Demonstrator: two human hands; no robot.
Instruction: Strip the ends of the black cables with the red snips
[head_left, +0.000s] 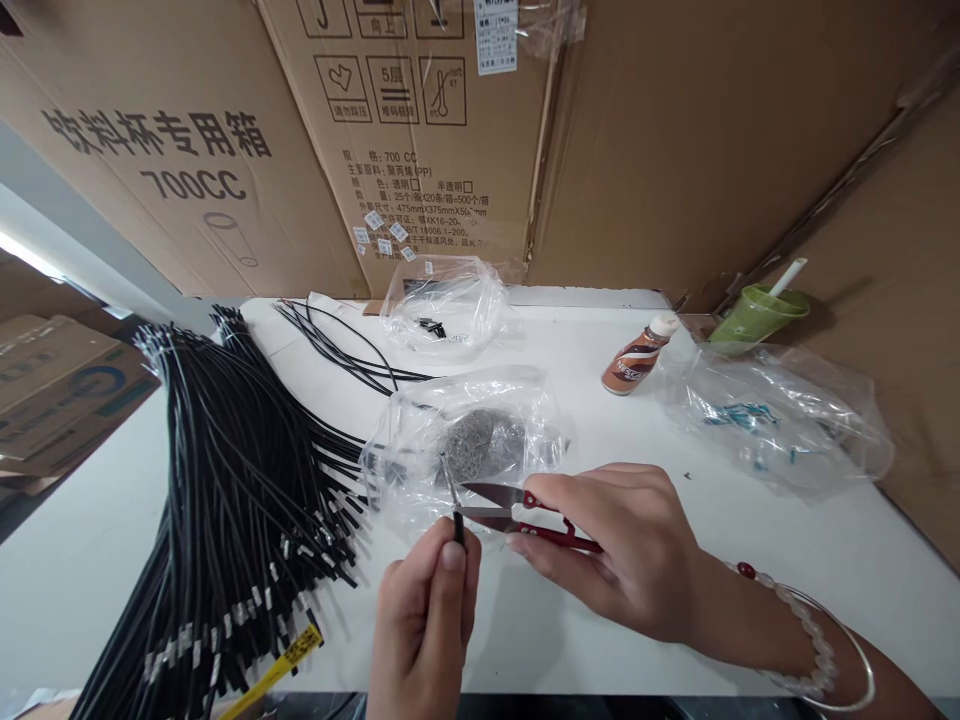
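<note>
My left hand [427, 610] pinches a black cable [458, 526] between thumb and fingers, its stripped wire end pointing up. My right hand [630, 550] grips red-handled thread snips [555, 530]. Their blades are parted, with the tips at the cable's stripped end. Whether the blades touch the wire I cannot tell. Just behind the hands lies a clear plastic bag [525, 400] holding a dark grey mass of fine pieces [476, 445]. On the left is a large bundle of black cables [232, 470], many with silvery ends.
Cardboard boxes [450, 190] wall off the table's back and right side. A brown bottle [637, 355], a green cup [761, 315] and a bag with teal pieces [810, 420] stand or lie to the right. Another clear bag [450, 295] holds small black parts. A yellow strip [277, 670] crosses the cables.
</note>
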